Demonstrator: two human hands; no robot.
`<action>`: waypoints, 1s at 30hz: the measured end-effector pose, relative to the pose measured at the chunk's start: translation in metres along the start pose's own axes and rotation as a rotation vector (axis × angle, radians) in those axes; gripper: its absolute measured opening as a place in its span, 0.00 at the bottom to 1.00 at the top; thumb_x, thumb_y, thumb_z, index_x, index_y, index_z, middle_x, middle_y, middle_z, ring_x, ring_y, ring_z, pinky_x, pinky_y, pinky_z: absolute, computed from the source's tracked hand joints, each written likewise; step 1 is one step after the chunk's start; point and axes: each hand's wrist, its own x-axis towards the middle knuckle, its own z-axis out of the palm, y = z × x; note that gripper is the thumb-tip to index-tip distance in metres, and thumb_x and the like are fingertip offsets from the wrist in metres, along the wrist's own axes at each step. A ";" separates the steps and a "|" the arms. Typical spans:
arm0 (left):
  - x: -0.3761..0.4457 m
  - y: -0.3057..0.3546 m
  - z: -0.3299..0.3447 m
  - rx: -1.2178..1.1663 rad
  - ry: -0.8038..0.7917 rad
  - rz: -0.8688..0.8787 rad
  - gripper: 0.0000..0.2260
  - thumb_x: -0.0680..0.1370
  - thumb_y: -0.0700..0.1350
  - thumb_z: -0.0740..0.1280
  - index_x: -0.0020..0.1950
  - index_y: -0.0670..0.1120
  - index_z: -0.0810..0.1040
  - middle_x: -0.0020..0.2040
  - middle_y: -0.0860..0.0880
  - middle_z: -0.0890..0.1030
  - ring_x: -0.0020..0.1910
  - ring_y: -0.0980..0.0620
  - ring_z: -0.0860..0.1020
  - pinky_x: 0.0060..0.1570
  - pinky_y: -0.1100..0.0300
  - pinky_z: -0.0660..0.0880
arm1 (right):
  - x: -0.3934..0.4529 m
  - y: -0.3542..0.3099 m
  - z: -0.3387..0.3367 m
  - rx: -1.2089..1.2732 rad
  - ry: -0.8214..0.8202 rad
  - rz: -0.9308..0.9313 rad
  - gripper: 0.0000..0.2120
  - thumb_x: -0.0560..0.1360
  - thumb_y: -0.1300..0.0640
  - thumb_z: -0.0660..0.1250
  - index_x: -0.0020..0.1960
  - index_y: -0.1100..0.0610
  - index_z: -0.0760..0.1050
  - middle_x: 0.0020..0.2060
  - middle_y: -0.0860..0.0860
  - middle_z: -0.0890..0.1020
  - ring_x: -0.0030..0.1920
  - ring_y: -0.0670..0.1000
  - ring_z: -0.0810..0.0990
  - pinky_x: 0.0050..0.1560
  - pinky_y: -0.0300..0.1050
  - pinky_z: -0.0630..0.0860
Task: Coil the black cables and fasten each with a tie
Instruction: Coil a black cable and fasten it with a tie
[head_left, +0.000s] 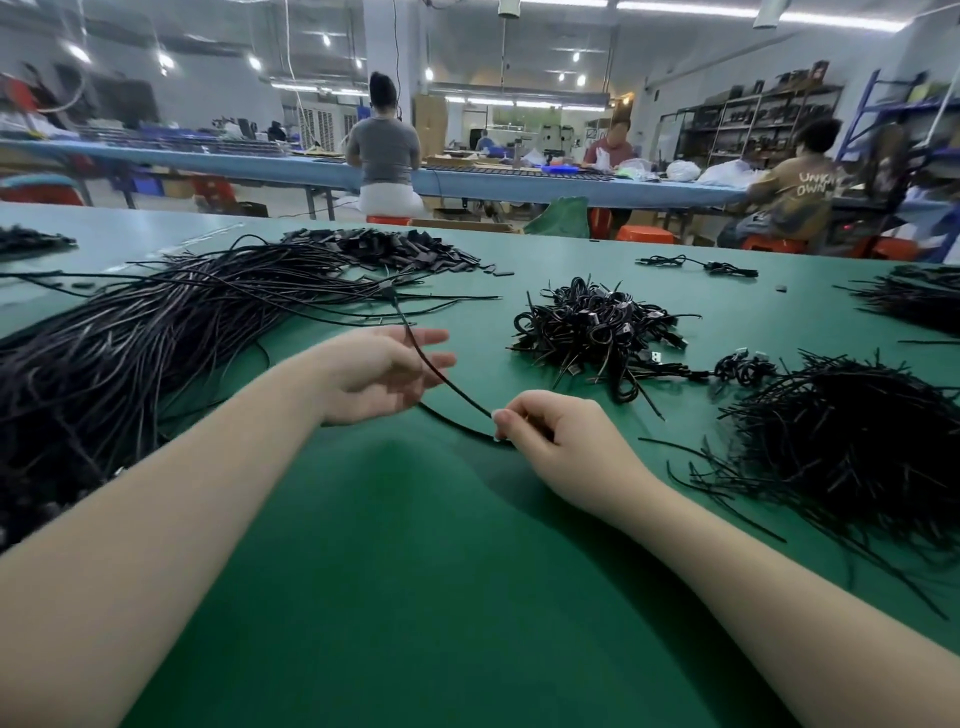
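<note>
Both forearms cross the near edge of the green counter (415, 597); hands sit mid-counter. Right hand (540, 431) is curled, pinching one black cable (441, 379) between thumb and fingertips. Left hand (384, 374) is released, fingers straight and spread, with the cable running across them, no grip. The cable's far run leads back toward the loose cable bundle (156, 332) along the left edge; a second strand loops low from the right hand's pinch toward the left wrist, so probably the first turn of a coil, not yet closed. Risks as I judge them: the far end looks to be lying among the bundle, so pulling it clear could snag or drag neighbours out. With the left hand slack, the loop has only one anchor point and may spring flat or twist. Ties look like the stiff black strips in the tie pile (852, 447) at the right edge; reaching for one means keeping the coil in one hand, likely the point where it unravels. Finished coils (597, 327) are heaped just beyond the right hand, so a wide swing could scatter them.
</note>
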 end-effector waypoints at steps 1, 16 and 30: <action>-0.002 0.005 -0.003 -0.196 -0.076 0.000 0.14 0.75 0.31 0.58 0.56 0.43 0.76 0.52 0.44 0.84 0.41 0.51 0.82 0.36 0.61 0.79 | 0.000 0.000 0.000 -0.009 -0.001 0.001 0.11 0.78 0.50 0.64 0.38 0.50 0.77 0.22 0.45 0.69 0.25 0.45 0.65 0.28 0.37 0.62; -0.059 0.053 0.036 0.122 -0.791 -0.025 0.19 0.72 0.59 0.66 0.32 0.46 0.83 0.23 0.51 0.78 0.20 0.56 0.75 0.23 0.68 0.71 | -0.002 -0.003 -0.002 0.037 0.034 -0.030 0.19 0.76 0.45 0.66 0.31 0.55 0.72 0.22 0.45 0.67 0.26 0.43 0.63 0.29 0.39 0.60; -0.039 0.057 0.045 -0.268 -0.213 0.315 0.27 0.83 0.58 0.47 0.56 0.44 0.81 0.48 0.47 0.85 0.49 0.51 0.83 0.45 0.60 0.80 | -0.008 -0.030 0.011 0.359 -0.210 -0.074 0.12 0.82 0.53 0.58 0.46 0.46 0.80 0.27 0.48 0.71 0.26 0.43 0.70 0.30 0.36 0.69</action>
